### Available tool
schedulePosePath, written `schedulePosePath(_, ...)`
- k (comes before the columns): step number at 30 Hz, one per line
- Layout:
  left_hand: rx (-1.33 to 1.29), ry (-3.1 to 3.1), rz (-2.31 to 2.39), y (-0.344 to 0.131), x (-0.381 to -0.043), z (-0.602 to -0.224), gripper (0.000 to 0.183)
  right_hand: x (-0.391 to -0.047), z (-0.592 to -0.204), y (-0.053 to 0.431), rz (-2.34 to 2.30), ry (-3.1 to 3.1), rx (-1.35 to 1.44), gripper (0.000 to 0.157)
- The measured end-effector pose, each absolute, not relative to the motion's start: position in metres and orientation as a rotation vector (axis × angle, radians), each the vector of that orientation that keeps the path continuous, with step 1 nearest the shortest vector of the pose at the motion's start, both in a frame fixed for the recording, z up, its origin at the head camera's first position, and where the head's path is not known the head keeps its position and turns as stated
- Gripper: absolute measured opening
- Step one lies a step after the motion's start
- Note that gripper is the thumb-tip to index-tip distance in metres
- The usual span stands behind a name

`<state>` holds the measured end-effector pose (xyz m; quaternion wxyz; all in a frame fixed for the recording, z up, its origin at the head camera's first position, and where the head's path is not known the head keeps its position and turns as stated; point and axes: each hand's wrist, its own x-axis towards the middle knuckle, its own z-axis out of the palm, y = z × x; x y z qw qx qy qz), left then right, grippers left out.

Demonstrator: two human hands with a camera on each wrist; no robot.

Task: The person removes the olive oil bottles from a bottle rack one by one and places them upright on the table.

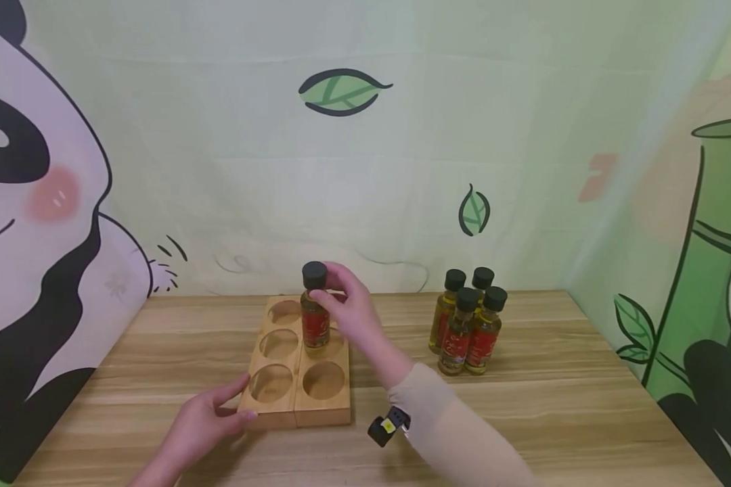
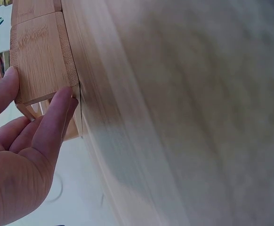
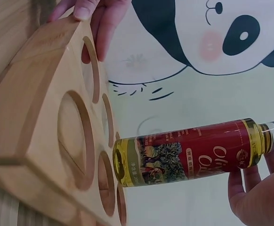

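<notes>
My right hand (image 1: 355, 310) grips a small olive oil bottle (image 1: 315, 323) near its neck, just below the black cap. It has a red label and stands upright over the right-hand row of the wooden bottle rack (image 1: 323, 416). In the right wrist view, the base of the bottle (image 3: 189, 153) is by the rim of a round hole; whether it touches is hard to tell. At the rack's near left corner, my left hand (image 1: 210, 418) holds the wood between thumb and fingers. The left wrist view shows that hand (image 2: 28, 155) around the rack's end (image 2: 40, 56).
Several matching oil bottles (image 1: 468, 331) stand in a tight group on the wooden table (image 1: 554, 406), to the right of the rack. A fabric backdrop (image 1: 402, 135) with panda and leaf drawings hangs behind the table. A small camera (image 1: 388, 426) sits at my right wrist.
</notes>
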<state>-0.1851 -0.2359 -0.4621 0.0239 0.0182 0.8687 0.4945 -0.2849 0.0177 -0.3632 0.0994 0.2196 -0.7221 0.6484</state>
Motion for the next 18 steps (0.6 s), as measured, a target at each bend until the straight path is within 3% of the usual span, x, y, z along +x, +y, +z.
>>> schedulePosePath(18, 0.073, 2.719, 1.513, -0.236, -0.185, -0.462, 0.071, -0.258, -0.373, 0.093, 1.906, -2.186, 0.516, 0.043)
